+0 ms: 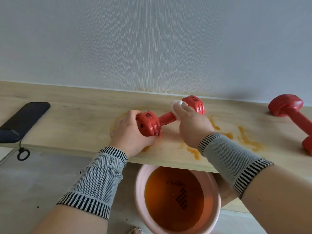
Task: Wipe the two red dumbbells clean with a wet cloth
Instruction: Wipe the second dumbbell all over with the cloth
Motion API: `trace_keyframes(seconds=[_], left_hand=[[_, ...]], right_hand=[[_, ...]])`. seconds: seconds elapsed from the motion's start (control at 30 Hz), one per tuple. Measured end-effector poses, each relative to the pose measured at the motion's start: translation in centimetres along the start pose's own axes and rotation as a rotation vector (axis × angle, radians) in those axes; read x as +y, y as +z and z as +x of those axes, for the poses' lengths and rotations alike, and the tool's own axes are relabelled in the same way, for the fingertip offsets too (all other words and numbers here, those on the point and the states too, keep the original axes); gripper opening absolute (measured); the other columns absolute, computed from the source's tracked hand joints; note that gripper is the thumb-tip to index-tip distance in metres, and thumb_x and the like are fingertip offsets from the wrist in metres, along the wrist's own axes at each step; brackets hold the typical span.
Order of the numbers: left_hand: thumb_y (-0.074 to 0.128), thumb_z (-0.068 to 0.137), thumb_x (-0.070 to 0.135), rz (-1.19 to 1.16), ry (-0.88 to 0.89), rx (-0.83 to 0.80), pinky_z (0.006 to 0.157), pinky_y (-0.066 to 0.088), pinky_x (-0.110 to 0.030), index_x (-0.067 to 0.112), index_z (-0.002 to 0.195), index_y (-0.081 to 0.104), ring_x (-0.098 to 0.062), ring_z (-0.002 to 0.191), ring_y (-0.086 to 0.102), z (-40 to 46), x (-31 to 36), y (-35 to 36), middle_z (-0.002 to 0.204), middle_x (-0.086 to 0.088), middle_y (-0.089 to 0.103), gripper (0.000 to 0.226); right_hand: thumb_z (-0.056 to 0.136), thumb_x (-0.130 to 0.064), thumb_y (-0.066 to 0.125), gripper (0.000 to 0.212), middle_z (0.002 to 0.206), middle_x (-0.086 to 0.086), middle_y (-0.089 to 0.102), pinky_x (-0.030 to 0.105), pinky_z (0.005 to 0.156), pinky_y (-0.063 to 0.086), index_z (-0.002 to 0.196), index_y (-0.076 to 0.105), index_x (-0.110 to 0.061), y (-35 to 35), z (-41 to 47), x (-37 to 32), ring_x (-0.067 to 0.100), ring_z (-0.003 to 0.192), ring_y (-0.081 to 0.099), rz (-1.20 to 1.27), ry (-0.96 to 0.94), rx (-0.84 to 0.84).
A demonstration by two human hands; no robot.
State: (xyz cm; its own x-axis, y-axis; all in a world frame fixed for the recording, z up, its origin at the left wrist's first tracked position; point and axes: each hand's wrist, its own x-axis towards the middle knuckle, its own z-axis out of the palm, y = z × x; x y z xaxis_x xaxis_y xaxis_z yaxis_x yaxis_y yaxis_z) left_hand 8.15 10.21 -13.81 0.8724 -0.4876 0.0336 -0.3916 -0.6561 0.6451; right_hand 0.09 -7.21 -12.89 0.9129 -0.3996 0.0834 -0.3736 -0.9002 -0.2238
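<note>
Now the step in hand looks like wiping the bar of the first red dumbbell [170, 116], which lies on the wooden shelf [70, 125] approx. in the middle, close to the wall. The left hand [130, 134] grips the near head of it, fingers curled round the end, so it works as a clamp. The right hand [189, 122] holds a small white cloth [176, 105] pinched under the fingers and presses it at the joint between bar and far head. To do this well, I think the left hand should keep the weight from rolling, and turn it a bit after each pass, so the cloth reaches all round the bar and also the grooves of the heads, where dirt probably stays. Short strokes w/ firm pressure seem better than long ones. The second red dumbbell [293, 119] lies well apart at the right end of the shelf, one head partly out of frame; not yet possible to say if it is clean. Orange wet streaks [246, 139] are on the shelf near the hands, so the wood may need a wipe too. Below the shelf edge stands a pink bucket [141, 196], holding orange-brown water, prob. for rinsing the cloth. A dark flat object [23, 120] lies at the left end.
</note>
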Motion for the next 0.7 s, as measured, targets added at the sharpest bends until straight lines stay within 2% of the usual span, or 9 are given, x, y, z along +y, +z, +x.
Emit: trace_keyframes(seconds=[0.1, 0.13, 0.27, 0.33, 0.4, 0.43, 0.57, 0.63, 0.7], left_hand=[[0.084, 0.054, 0.058, -0.026, -0.006, -0.006, 0.105, 0.038, -0.047, 0.035, 0.134, 0.038, -0.021, 0.127, 0.043, 0.3, -0.5, -0.1, 0.133, 0.008, 0.050, 0.095], [0.084, 0.052, 0.060, -0.030, -0.004, -0.011, 0.105, 0.039, -0.047, 0.036, 0.134, 0.038, -0.021, 0.128, 0.044, 0.4, -0.7, -0.2, 0.134, 0.008, 0.051, 0.097], [0.085, 0.055, 0.055, -0.016, 0.023, -0.021, 0.106, 0.038, -0.048, 0.035, 0.137, 0.037, -0.021, 0.130, 0.043, 0.4, -0.9, -0.2, 0.137, 0.007, 0.049, 0.097], [0.082, 0.050, 0.060, -0.026, 0.023, -0.029, 0.107, 0.037, -0.048, 0.035, 0.137, 0.038, -0.021, 0.131, 0.042, 0.4, -0.9, -0.1, 0.138, 0.007, 0.050, 0.101], [0.072, 0.039, 0.068, -0.044, 0.013, -0.032, 0.108, 0.037, -0.047, 0.036, 0.136, 0.039, -0.020, 0.132, 0.043, 0.4, -0.9, -0.2, 0.136, 0.008, 0.051, 0.107], [0.069, 0.037, 0.070, -0.048, 0.015, -0.030, 0.108, 0.037, -0.047, 0.036, 0.136, 0.040, -0.019, 0.131, 0.043, 0.5, -0.9, -0.2, 0.136, 0.009, 0.052, 0.109], [0.082, 0.050, 0.059, -0.051, 0.043, -0.028, 0.109, 0.035, -0.047, 0.033, 0.139, 0.038, -0.020, 0.133, 0.041, 0.4, -1.0, -0.1, 0.139, 0.008, 0.050, 0.103], [0.082, 0.049, 0.059, -0.048, 0.036, -0.031, 0.109, 0.036, -0.045, 0.032, 0.140, 0.038, -0.020, 0.133, 0.041, 0.5, -1.0, 0.1, 0.141, 0.007, 0.049, 0.104], [0.077, 0.044, 0.065, -0.058, 0.028, -0.033, 0.108, 0.037, -0.044, 0.034, 0.138, 0.039, -0.019, 0.132, 0.043, 0.6, -1.0, 0.1, 0.139, 0.008, 0.051, 0.106]], right_hand=[[0.088, 0.002, 0.042, 0.078, 0.153, -0.003, 0.026, 0.046, 0.083, 0.055, 0.149, 0.012, -0.036, 1.4, -1.2, -1.8, 0.035, 0.103, 0.063, 0.032, -0.248, -0.074], [0.088, 0.002, 0.042, 0.078, 0.153, -0.001, 0.025, 0.047, 0.080, 0.055, 0.150, 0.011, -0.033, 1.4, -1.3, -1.6, 0.036, 0.103, 0.064, 0.004, -0.248, -0.066], [0.085, 0.010, 0.037, 0.081, 0.159, 0.000, 0.020, 0.036, 0.062, 0.050, 0.151, 0.007, -0.025, -0.1, -1.3, 0.0, 0.036, 0.099, 0.065, -0.060, 0.109, -0.001], [0.085, 0.007, 0.040, 0.078, 0.158, 0.006, 0.021, 0.038, 0.069, 0.052, 0.151, 0.011, -0.025, 0.0, -1.9, -1.6, 0.035, 0.098, 0.065, -0.018, 0.013, -0.024], [0.087, 0.002, 0.042, 0.077, 0.157, 0.003, 0.025, 0.036, 0.078, 0.052, 0.151, 0.013, -0.029, 1.0, -2.4, -2.6, 0.033, 0.101, 0.063, 0.030, -0.178, -0.083], [0.087, 0.003, 0.042, 0.078, 0.157, 0.001, 0.024, 0.037, 0.079, 0.052, 0.151, 0.013, -0.031, 1.2, -2.3, -2.3, 0.032, 0.104, 0.063, 0.030, -0.197, -0.086], [0.083, 0.009, 0.037, 0.078, 0.155, -0.002, 0.027, 0.036, 0.066, 0.050, 0.148, 0.015, -0.027, -0.2, -1.5, -0.2, 0.034, 0.105, 0.063, 0.003, 0.141, -0.010], [0.084, 0.006, 0.039, 0.072, 0.148, 0.000, 0.035, 0.035, 0.067, 0.051, 0.146, 0.020, -0.026, -0.3, -1.5, -1.5, 0.033, 0.097, 0.064, 0.045, 0.059, -0.018], [0.083, 0.006, 0.039, 0.074, 0.138, -0.002, 0.042, 0.032, 0.069, 0.050, 0.146, 0.024, -0.031, 0.7, -1.7, -2.8, 0.028, 0.091, 0.064, 0.168, -0.134, -0.099]])
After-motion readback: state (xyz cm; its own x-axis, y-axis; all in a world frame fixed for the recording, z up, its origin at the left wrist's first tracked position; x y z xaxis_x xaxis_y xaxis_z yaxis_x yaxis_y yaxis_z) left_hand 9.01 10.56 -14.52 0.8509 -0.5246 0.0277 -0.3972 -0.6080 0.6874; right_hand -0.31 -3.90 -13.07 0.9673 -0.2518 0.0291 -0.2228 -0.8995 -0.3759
